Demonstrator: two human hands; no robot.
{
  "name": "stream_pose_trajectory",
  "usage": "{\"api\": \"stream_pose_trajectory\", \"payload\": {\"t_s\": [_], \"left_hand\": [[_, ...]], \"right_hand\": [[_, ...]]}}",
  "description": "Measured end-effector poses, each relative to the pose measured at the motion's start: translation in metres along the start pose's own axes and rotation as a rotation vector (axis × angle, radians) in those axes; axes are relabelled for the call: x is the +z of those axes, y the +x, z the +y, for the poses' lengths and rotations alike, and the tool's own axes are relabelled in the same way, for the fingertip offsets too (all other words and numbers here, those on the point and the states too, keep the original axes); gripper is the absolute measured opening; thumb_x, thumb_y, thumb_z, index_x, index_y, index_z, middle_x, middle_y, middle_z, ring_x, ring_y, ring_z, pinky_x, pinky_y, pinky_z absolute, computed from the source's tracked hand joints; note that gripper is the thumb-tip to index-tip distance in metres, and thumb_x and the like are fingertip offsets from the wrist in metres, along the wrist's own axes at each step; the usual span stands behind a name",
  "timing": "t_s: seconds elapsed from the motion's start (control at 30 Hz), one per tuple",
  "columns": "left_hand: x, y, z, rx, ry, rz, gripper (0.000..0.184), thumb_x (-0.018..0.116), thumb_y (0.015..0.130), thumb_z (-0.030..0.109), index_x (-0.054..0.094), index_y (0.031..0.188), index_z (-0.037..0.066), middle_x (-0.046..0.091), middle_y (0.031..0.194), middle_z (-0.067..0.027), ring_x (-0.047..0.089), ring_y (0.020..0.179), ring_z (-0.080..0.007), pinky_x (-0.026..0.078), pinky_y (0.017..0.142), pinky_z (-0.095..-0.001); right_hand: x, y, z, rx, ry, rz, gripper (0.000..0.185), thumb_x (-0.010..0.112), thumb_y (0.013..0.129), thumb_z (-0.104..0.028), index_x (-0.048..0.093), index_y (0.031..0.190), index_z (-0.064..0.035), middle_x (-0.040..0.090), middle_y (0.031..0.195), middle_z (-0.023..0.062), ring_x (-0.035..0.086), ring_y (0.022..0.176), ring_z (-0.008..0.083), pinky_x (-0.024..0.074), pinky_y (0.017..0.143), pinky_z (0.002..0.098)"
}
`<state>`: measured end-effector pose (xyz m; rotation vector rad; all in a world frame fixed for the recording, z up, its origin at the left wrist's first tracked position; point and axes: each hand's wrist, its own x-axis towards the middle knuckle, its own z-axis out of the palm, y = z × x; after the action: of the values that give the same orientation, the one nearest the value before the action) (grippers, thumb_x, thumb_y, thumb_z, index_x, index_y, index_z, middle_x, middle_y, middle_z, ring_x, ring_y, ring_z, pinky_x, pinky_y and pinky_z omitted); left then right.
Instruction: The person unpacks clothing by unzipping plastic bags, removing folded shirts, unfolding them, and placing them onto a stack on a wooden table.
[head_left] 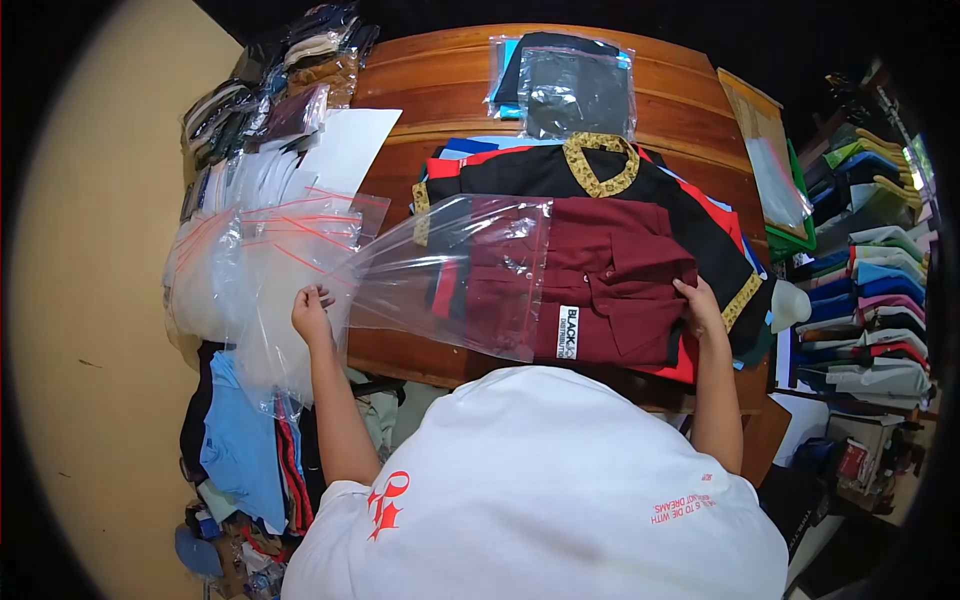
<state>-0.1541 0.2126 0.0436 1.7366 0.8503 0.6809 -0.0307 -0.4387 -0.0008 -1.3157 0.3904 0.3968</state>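
Grasping right hand [703, 305]: is pinching the right edge of the folded maroon shirt [625, 270].
Left hand [313, 312]: is sitting with bent fingers by the clear bag [420, 260]'s narrowed end; whether it is holding film, I cannot tell.
Maroon shirt: is lying over a black garment [510, 172] on the bench [430, 75], apparently partly inside the clear bag.
Fabric: is probably behaving softly, lightly, creasing easily; stacked fold edges are suiting a flat pinch.
Film: is likely slipping and clinging; its rim is suiting fingertips.
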Motion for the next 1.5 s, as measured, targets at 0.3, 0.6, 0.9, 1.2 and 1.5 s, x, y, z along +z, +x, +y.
{"api": "stream_pose_trajectory", "payload": {"t_s": [0.3, 0.6, 0.9, 1.2, 1.5], "left_hand": [[-0.028, 0.012, 0.013, 0.013, 0.017, 0.114, 0.019, 0.049, 0.096, 0.02, 0.063, 0.095, 0.007, 0.067, 0.085, -0.0028, 0.063, 0.067, -0.0123, 0.039, 0.061, -0.0248], [-0.053, 0.028, 0.003, 0.027, -0.004, 0.188, 0.018, 0.051, 0.095, 0.02, 0.064, 0.095, 0.008, 0.066, 0.085, -0.0013, 0.061, 0.066, -0.0108, 0.039, 0.058, -0.023], [-0.065, 0.029, 0.022, 0.016, 0.014, 0.226, 0.021, 0.049, 0.096, 0.027, 0.063, 0.099, 0.011, 0.065, 0.087, 0.0012, 0.06, 0.07, -0.0108, 0.039, 0.064, -0.0254], [-0.078, 0.034, 0.044, 0.038, -0.032, 0.28, 0.022, 0.049, 0.097, 0.028, 0.063, 0.095, 0.011, 0.065, 0.084, 0.0018, 0.059, 0.069, -0.0098, 0.04, 0.066, -0.0266], [-0.089, 0.045, 0.097, 0.08, -0.076, 0.291, 0.024, 0.051, 0.094, 0.031, 0.064, 0.1, 0.012, 0.063, 0.091, 0.0006, 0.057, 0.075, -0.0102, 0.042, 0.07, -0.0254]], "right_hand": [[-0.002, 0.002, 0.002, -0.009, -0.013, 0.004, 0.039, 0.057, 0.088, -0.011, 0.05, 0.127, -0.007, 0.062, 0.115, 0.0083, 0.061, 0.101, 0.0232, 0.0504, 0.085, 0.0413], [0.002, -0.001, 0.0, -0.012, -0.009, 0.003, 0.037, 0.057, 0.089, -0.011, 0.051, 0.125, -0.007, 0.063, 0.113, 0.008, 0.062, 0.098, 0.022, 0.0522, 0.083, 0.0396], [0.001, 0.0, 0.001, -0.033, 0.014, -0.012, 0.037, 0.057, 0.089, -0.01, 0.051, 0.125, -0.006, 0.063, 0.112, 0.0084, 0.063, 0.097, 0.0223, 0.0523, 0.082, 0.0389], [0.005, -0.003, -0.002, -0.034, 0.014, -0.003, 0.036, 0.057, 0.088, -0.009, 0.052, 0.124, -0.0051, 0.063, 0.113, 0.0088, 0.063, 0.098, 0.0225, 0.0516, 0.083, 0.0378], [0.0, 0.006, 0.002, -0.024, 0.003, -0.006, 0.037, 0.057, 0.088, -0.008, 0.053, 0.124, -0.0052, 0.063, 0.113, 0.0084, 0.063, 0.096, 0.0219, 0.0513, 0.082, 0.0365]]}}
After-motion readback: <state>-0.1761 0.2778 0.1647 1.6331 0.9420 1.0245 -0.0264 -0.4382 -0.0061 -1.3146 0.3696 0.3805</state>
